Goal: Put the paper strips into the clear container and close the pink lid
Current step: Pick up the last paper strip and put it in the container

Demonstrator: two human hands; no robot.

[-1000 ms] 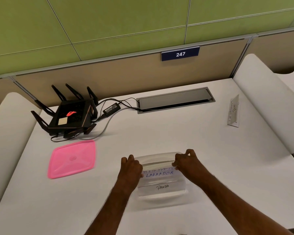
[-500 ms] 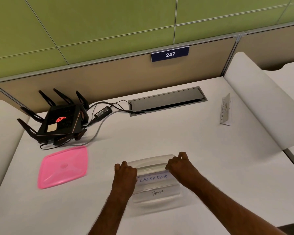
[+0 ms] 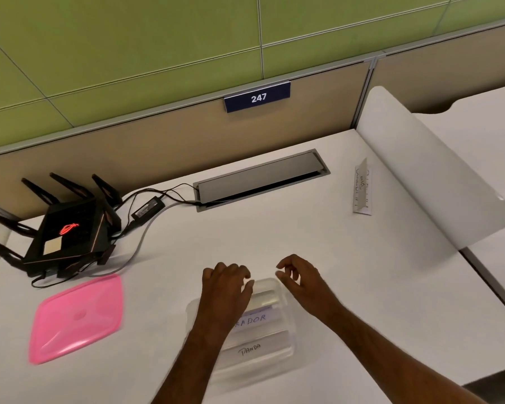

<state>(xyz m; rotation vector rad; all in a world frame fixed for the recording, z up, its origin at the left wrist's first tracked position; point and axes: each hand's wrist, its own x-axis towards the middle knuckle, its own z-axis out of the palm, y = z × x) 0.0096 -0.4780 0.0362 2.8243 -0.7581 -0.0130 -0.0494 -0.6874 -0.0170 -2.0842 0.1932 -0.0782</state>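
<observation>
Reaching in from the near edge of the white desk [image 3: 303, 243], two bare forearms meet over a clear container [image 3: 283, 336] that sits just in front of the person. Paper strips [image 3: 252, 349] lie flat inside it, stacked front to back; the nearest reads "PANDA" and the one behind it ends in "RADOR", its first letters hidden under the wrist. The left hand [image 3: 225, 290] hovers over the container's far left part, fingers loosely curled, and whether it touches the rim or a strip cannot be told. The right hand [image 3: 299, 277] hangs just beyond the far right corner, fingers bent and slightly spread, holding nothing. To the left, well apart from the container, a pink lid [image 3: 76, 317] lies flat on the desk. Farther back on the left stands a black router [image 3: 66, 231] with upright antennas and a red glowing logo, its cables [image 3: 146, 225] running right toward a grey cable hatch [image 3: 260, 177] set in the desktop. At far right lies one more folded paper strip [image 3: 362, 191], near a white divider [image 3: 429, 170]. Behind, a partition carries a blue plate [image 3: 257, 97] reading "247".
</observation>
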